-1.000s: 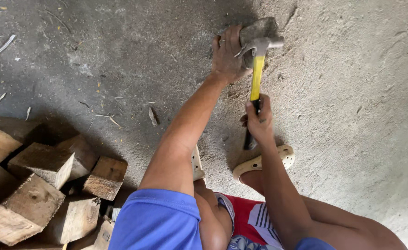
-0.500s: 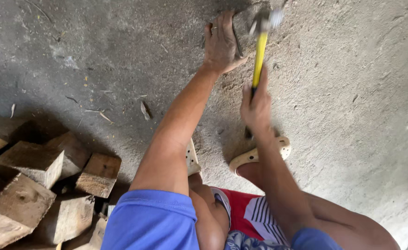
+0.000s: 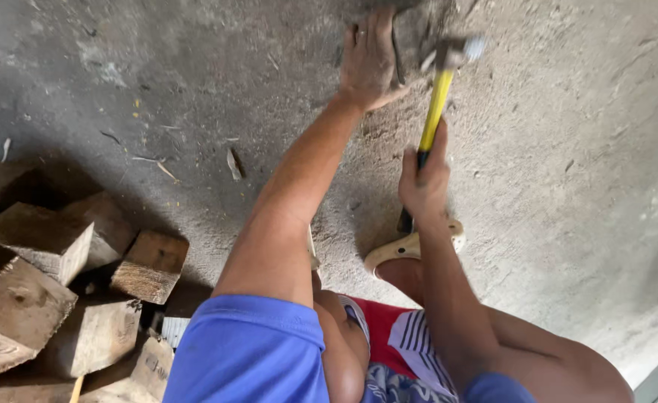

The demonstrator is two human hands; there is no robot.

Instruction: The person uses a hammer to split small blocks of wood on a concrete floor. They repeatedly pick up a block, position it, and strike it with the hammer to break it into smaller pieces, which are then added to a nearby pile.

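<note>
From my remote seat I look down on a rough grey concrete floor (image 3: 583,149), pitted and dusty, with pale splinters and a small dark wood chip (image 3: 233,163) lying loose on it. At the top edge sits a dull grey, rough-faced block of stone or concrete (image 3: 418,33), partly cut off by the frame. My left hand (image 3: 368,60) lies flat against its left side, fingers stretched along the block and pressing on it, a ring on one finger. My right hand (image 3: 424,179) has its grip wrapped tightly round the black lower end of a hammer with a smooth yellow shaft and a grey metal head (image 3: 441,82); the head is blurred and sits at the block's right side, and I cannot tell whether it touches. Below the right hand, a tan rubbery sandal (image 3: 411,246) rests on the floor just behind the hammer's end. To the lower left lies a heap of chunky sawn wooden blocks (image 3: 38,298), coarse-grained, brown and weathered, with square-cut ends; they are well apart from the stone. Among them shows a small white ribbed piece (image 3: 174,328), too little of it visible to identify. Blue sleeves (image 3: 251,351) and red, white-striped shorts (image 3: 389,332) fill the bottom edge.
</note>
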